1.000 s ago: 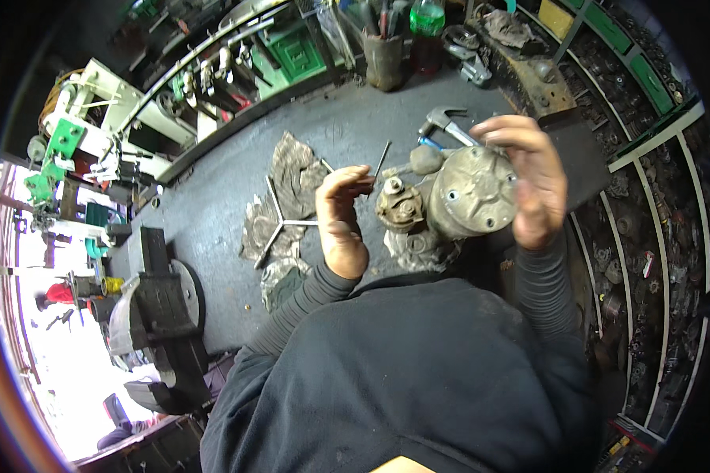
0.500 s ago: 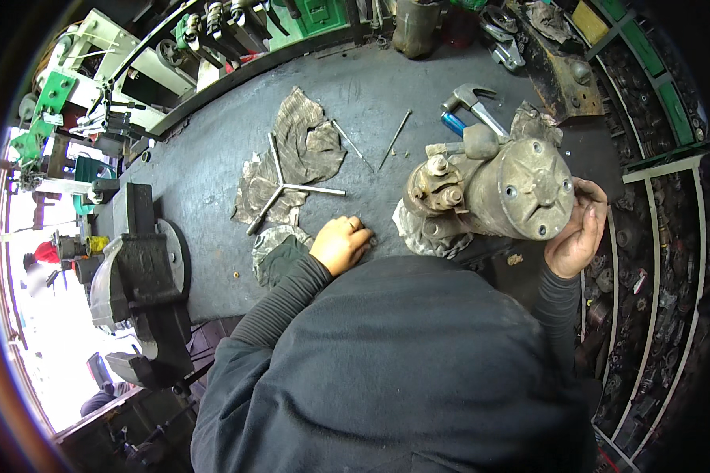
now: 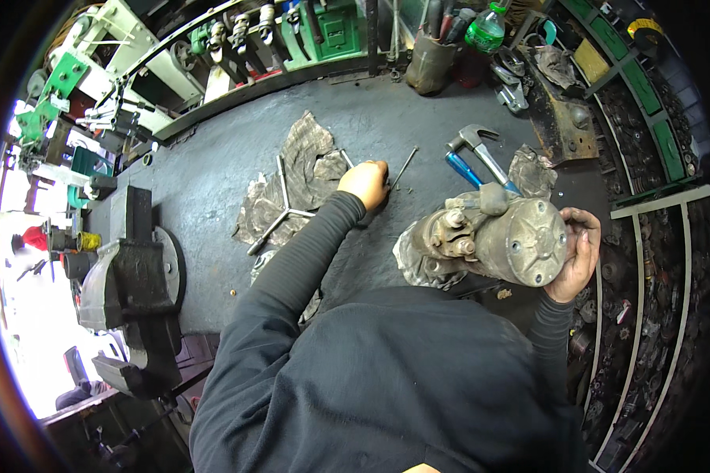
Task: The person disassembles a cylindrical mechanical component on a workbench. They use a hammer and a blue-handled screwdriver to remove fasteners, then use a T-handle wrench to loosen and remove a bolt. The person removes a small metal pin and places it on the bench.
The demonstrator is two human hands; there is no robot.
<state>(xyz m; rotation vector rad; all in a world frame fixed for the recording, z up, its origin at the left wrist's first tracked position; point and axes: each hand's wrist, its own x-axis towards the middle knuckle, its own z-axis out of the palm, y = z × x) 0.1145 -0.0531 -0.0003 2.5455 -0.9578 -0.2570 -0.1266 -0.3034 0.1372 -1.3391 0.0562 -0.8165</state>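
L hand out on the surface, R hand holding a motor.

L arm stretched fwd, left hand (image 3: 364,181) knuckles-up on the dark surface (image 3: 213,158), fingers curled over sthg small by a thin rod (image 3: 405,167); can't tell what. Right hand (image 3: 577,254) cupped round the end plate of the motor (image 3: 493,240), gripping it. Motor: grimy grey metal, round bolted end cap facing up, lying at surface's near edge w/ a hammer (image 3: 481,154) just behind, rag (image 3: 308,154) by L hand.

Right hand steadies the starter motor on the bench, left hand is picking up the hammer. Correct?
Not quite. The head view shows the left hand reaching to a thin metal rod beside the rag, not the hammer, which lies untouched further right. The right hand does steady the starter motor on the bench.
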